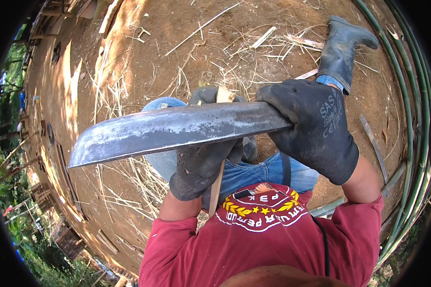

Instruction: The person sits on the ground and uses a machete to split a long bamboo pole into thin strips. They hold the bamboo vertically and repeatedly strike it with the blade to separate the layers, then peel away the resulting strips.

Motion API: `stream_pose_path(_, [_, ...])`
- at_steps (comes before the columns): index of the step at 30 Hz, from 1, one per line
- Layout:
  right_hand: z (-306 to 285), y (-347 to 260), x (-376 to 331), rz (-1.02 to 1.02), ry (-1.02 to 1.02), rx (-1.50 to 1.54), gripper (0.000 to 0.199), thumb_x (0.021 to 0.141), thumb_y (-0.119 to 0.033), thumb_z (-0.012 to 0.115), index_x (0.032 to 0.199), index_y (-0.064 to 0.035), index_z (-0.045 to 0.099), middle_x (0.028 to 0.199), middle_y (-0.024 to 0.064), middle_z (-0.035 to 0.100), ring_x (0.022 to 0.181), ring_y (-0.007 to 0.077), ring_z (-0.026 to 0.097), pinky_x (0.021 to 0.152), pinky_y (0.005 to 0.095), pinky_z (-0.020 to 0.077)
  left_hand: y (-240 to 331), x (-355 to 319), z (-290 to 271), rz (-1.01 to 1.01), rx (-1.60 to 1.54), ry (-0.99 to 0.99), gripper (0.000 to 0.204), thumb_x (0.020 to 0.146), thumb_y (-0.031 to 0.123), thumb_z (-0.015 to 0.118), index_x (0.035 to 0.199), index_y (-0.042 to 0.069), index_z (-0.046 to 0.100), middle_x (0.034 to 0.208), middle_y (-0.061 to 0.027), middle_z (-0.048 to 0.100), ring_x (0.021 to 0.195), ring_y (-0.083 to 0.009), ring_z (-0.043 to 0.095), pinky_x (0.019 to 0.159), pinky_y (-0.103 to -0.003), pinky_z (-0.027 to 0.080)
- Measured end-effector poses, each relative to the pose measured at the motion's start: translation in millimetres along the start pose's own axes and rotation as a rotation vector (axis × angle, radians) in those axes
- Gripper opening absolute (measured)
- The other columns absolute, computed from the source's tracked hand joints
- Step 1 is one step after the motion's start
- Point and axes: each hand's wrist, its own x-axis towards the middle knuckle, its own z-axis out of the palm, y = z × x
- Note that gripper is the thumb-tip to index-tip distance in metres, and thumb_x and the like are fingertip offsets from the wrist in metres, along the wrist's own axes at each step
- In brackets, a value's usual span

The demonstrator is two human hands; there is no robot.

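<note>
My right hand [316, 129], in a dark work glove, grips the handle end of a large steel machete [172, 130] whose broad blade runs left across the middle of the view. Behind the blade my left hand [203, 160], also gloved, is closed around a thin pale bamboo strip [217, 184] that stands nearly upright over my lap, its top end showing above the blade. The blade edge lies against the strip near the left hand. I wear a red shirt and blue jeans.
Bare brown dirt ground is strewn with pale bamboo slivers [129, 186] and shavings. My dark rubber boot [342, 48] stretches toward the upper right. Long green bamboo poles [412, 143] curve along the right side. Wooden structures and greenery lie at the left rim.
</note>
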Motion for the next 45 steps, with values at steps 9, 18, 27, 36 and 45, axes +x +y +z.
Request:
stream_pose_path(9, [7,133,-8,0.309,0.059,-0.511,0.014,0.085,-0.023,0.064,0.087,-0.0110,0.071,0.069,0.0134,0.066,0.064,0.0322,0.067,0.063,0.0434,0.0523,12,-3,4,0.017,0.132,-0.153,0.035,0.096,0.027,0.062,0.115,0.001,0.048,0.078,-0.0058,0.056,0.055,-0.0069,0.048,0.048,-0.021,0.038])
stream_pose_path(18, [-17,34,-7,0.281,0.024,0.204,0.009,0.085,-0.014,0.069,0.087,-0.0047,0.070,0.072,0.0140,0.065,0.063,0.0305,0.065,0.058,0.0389,0.0491,7,7,4,-0.086,0.113,-0.034,0.035,0.098,0.021,0.060,0.120,-0.004,0.047,0.070,-0.0048,0.056,0.055,-0.0084,0.050,0.050,-0.022,0.043])
stream_pose_path(27, [-15,12,-7,-0.009,-0.036,0.119,0.027,0.068,-0.005,0.074,0.094,-0.0038,0.072,0.076,0.0146,0.066,0.069,0.0324,0.066,0.061,0.0381,0.0516,-2,-4,4,-0.033,-0.120,-0.148,0.034,0.096,0.005,0.067,0.122,0.004,0.045,0.088,-0.0064,0.064,0.071,-0.0110,0.063,0.059,-0.024,0.050])
stream_pose_path(36, [-17,14,-3,0.010,-0.152,0.076,0.028,0.068,-0.007,0.076,0.095,-0.0044,0.071,0.078,0.0143,0.066,0.069,0.0336,0.066,0.063,0.0392,0.0513,-12,2,5,0.024,0.037,-0.031,0.048,0.087,0.009,0.077,0.122,0.005,0.044,0.086,-0.0097,0.067,0.059,-0.0130,0.062,0.047,-0.025,0.049])
stream_pose_path(45, [-16,10,-2,0.012,-0.134,0.042,0.026,0.068,-0.008,0.076,0.093,-0.0057,0.070,0.076,0.0137,0.064,0.070,0.0340,0.065,0.062,0.0403,0.0501,-20,4,-13,0.291,0.608,-0.142,0.047,0.086,0.005,0.077,0.122,0.004,0.046,0.088,-0.0107,0.068,0.063,-0.0133,0.064,0.050,-0.026,0.050])
